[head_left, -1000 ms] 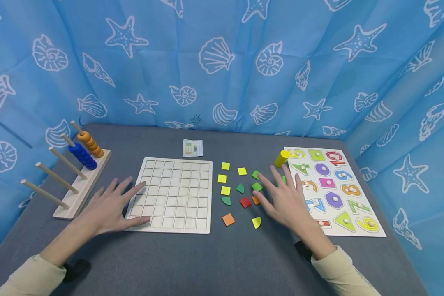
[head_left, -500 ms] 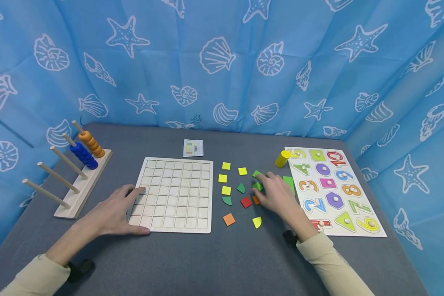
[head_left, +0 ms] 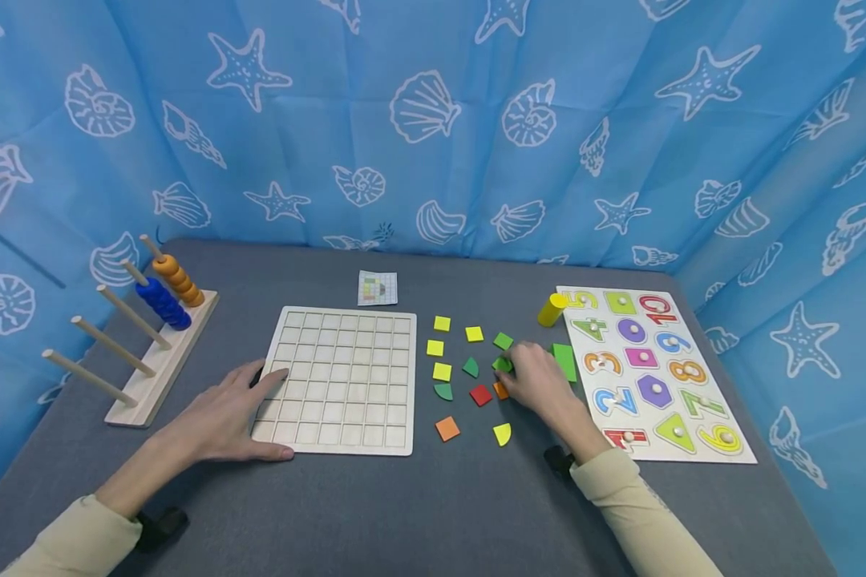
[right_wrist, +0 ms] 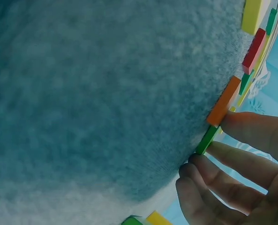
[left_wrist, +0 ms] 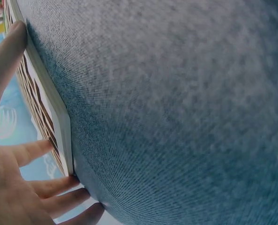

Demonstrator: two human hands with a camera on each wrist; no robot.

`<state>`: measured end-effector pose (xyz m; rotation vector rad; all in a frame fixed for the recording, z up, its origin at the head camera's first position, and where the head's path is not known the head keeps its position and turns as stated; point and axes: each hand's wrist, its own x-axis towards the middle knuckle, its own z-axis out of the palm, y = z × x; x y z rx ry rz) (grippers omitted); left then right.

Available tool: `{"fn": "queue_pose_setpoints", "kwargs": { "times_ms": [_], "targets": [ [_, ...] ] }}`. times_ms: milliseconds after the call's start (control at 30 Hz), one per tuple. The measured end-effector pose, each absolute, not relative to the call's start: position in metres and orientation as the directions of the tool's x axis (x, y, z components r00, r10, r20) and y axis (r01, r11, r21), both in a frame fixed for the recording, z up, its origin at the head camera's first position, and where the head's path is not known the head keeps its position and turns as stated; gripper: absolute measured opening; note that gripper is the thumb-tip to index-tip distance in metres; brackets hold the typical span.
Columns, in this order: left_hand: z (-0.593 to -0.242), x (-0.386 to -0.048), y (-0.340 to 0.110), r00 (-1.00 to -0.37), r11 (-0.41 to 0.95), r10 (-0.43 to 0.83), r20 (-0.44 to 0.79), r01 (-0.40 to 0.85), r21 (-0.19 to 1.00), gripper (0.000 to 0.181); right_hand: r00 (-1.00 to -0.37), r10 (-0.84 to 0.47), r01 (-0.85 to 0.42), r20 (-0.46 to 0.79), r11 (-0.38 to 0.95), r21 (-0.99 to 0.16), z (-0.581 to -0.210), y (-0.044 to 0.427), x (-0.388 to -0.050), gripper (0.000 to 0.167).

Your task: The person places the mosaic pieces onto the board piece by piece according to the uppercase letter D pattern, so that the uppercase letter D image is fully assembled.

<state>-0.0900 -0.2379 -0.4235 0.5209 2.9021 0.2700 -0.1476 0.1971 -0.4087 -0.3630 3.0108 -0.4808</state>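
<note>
My left hand (head_left: 220,417) rests at the near left corner of the pale gridded board (head_left: 346,381). Its thumb lies along the near edge and the index finger reaches over the left side; in the left wrist view the fingers look fairly straight. Among the loose tiles, my right hand (head_left: 544,385) pinches a green square tile (head_left: 503,365) between thumb and fingers, low at the tabletop. An orange tile (right_wrist: 224,101) sits right by the thumb in the right wrist view. Close by are a red tile (head_left: 480,395), another green square (head_left: 503,340) and a dark green quarter-round (head_left: 471,367).
Yellow squares (head_left: 442,372) line the board's right side. A yellow cylinder (head_left: 552,310) and a green block (head_left: 564,362) stand beside the number puzzle (head_left: 693,433). A peg rack (head_left: 166,365) with beads is at left; a small pattern card (head_left: 378,288) lies behind the board.
My right hand has come down and left, its spread fingers closing on the green tile. The left hand has settled from spread fingers onto the board's edge.
</note>
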Motion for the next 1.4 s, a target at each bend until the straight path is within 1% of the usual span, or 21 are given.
{"fn": "queue_pose_setpoints", "kwargs": {
  "times_ms": [133,467,633,933,1167,1400],
  "targets": [
    [-0.424,-0.090,-0.237,-0.922,0.922,0.360,-0.144,0.328,0.208,0.118,-0.968,-0.247,-0.217,-0.049,0.915,-0.339,-0.409,0.197,-0.149,0.026],
    [-0.424,-0.088,-0.231,-0.917,0.920,0.369,-0.150,0.337,0.201,0.118,-0.969,-0.242,-0.210,-0.046,0.910,-0.358,-0.403,0.188,-0.148,0.033],
    [-0.425,-0.086,-0.227,-0.920,0.924,0.360,-0.155,0.328,0.198,0.120,-0.966,-0.253,-0.215,-0.056,0.904,-0.369,-0.396,0.175,-0.147,0.032],
    [-0.423,-0.092,-0.234,-0.916,0.915,0.368,-0.161,0.325,0.238,0.121,-0.955,-0.296,-0.275,-0.002,0.892,-0.358,-0.387,0.142,-0.151,0.030],
    [-0.423,-0.098,-0.237,-0.896,0.904,0.415,-0.158,0.388,0.178,0.115,-0.936,-0.348,-0.340,0.048,0.864,-0.371,-0.381,0.114,-0.159,0.029],
    [-0.420,-0.099,-0.234,-0.889,0.906,0.419,-0.184,0.395,0.152,0.116,-0.903,-0.422,-0.416,0.081,0.813,-0.407,-0.380,0.077,-0.166,0.026]
  ]
}}
